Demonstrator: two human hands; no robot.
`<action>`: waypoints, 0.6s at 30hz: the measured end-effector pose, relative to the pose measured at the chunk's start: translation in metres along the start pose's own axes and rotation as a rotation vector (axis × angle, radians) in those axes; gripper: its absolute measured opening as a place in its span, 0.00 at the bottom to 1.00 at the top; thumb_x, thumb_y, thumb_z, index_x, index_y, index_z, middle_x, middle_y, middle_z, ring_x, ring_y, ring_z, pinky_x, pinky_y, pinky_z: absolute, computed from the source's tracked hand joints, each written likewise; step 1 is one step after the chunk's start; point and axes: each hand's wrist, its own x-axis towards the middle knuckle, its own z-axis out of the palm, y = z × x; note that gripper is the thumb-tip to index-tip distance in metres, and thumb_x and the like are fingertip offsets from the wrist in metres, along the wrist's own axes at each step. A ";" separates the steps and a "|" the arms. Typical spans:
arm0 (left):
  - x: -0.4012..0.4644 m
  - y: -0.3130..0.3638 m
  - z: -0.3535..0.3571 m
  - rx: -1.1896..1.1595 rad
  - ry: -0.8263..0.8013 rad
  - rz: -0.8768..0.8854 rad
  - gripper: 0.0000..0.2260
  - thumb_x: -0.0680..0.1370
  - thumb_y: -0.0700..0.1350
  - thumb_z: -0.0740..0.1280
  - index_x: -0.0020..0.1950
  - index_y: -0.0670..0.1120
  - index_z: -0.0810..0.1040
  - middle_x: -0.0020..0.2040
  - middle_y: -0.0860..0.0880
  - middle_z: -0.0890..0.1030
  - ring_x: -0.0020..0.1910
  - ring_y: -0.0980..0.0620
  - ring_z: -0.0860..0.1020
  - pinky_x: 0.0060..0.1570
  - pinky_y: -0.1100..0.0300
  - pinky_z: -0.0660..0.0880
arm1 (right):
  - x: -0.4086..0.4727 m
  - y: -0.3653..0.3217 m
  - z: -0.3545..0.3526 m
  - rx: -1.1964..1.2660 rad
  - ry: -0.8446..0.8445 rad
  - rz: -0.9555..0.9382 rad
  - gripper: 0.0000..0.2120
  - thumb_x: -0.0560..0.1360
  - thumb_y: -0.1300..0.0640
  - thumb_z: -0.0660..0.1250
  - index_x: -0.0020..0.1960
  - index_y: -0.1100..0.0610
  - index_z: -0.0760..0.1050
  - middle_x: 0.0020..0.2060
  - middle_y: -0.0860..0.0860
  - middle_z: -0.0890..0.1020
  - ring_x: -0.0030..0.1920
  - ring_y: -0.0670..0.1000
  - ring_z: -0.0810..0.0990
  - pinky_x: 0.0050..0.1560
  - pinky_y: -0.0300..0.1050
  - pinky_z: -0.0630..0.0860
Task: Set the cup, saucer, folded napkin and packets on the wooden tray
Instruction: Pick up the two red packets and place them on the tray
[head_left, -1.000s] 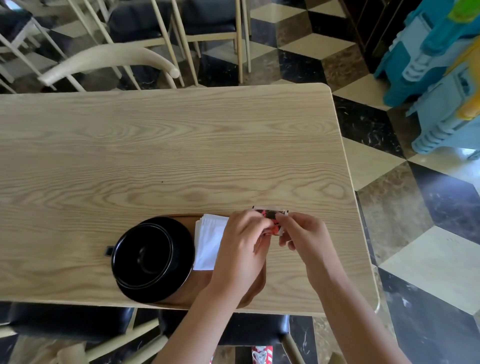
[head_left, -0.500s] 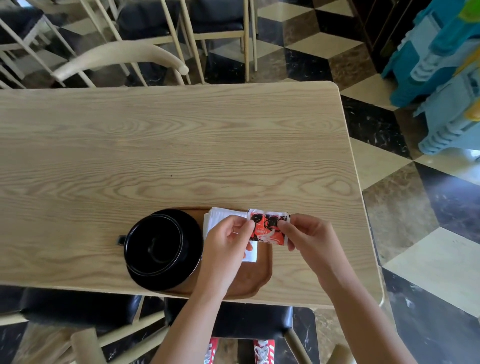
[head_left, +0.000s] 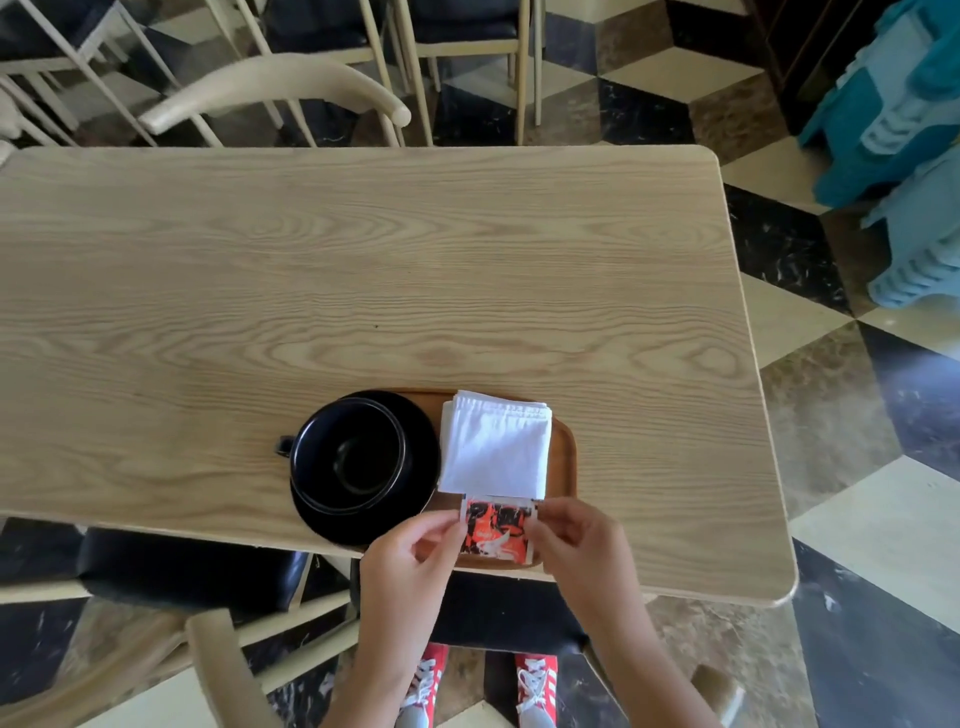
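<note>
A brown wooden tray (head_left: 565, 457) lies at the near edge of the table. On its left part stands a black cup (head_left: 347, 453) on a black saucer (head_left: 422, 447), handle pointing left. A white folded napkin (head_left: 496, 449) lies on the tray's right part. Just in front of the napkin, a red, black and white packet (head_left: 496, 529) is over the tray's near end. My left hand (head_left: 410, 561) pinches its left edge and my right hand (head_left: 576, 540) pinches its right edge. Whether the packet rests on the tray or hovers just above it, I cannot tell.
The light wooden table (head_left: 363, 270) stretches far beyond the tray. Pale chairs (head_left: 270, 88) stand at the far side, a dark-seated chair (head_left: 197, 566) sits under the near edge. Blue plastic stools (head_left: 904, 145) stand at the right on the chequered floor.
Both hands have drawn the packet from over the napkin towards me, to the tray's near end. The whole napkin is now uncovered. The camera has tilted, so the table sits lower in view.
</note>
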 end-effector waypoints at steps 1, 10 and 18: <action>-0.002 -0.007 0.000 0.039 0.014 0.000 0.06 0.73 0.44 0.70 0.44 0.56 0.80 0.39 0.58 0.83 0.43 0.64 0.79 0.42 0.72 0.75 | -0.002 0.004 0.005 -0.022 0.012 0.018 0.01 0.71 0.58 0.70 0.41 0.53 0.80 0.33 0.49 0.85 0.34 0.45 0.82 0.37 0.40 0.78; 0.001 -0.029 0.012 0.215 0.110 0.074 0.03 0.72 0.44 0.71 0.45 0.48 0.83 0.35 0.62 0.79 0.38 0.62 0.79 0.39 0.68 0.76 | -0.001 0.016 0.023 -0.195 0.114 -0.009 0.05 0.73 0.59 0.68 0.41 0.50 0.78 0.33 0.43 0.81 0.35 0.42 0.79 0.31 0.29 0.71; -0.001 -0.034 0.026 0.238 0.237 0.118 0.02 0.73 0.42 0.70 0.45 0.47 0.82 0.40 0.56 0.80 0.39 0.57 0.79 0.36 0.63 0.77 | 0.001 0.015 0.035 -0.400 0.257 0.020 0.04 0.74 0.53 0.66 0.47 0.49 0.79 0.39 0.45 0.83 0.38 0.46 0.79 0.34 0.42 0.77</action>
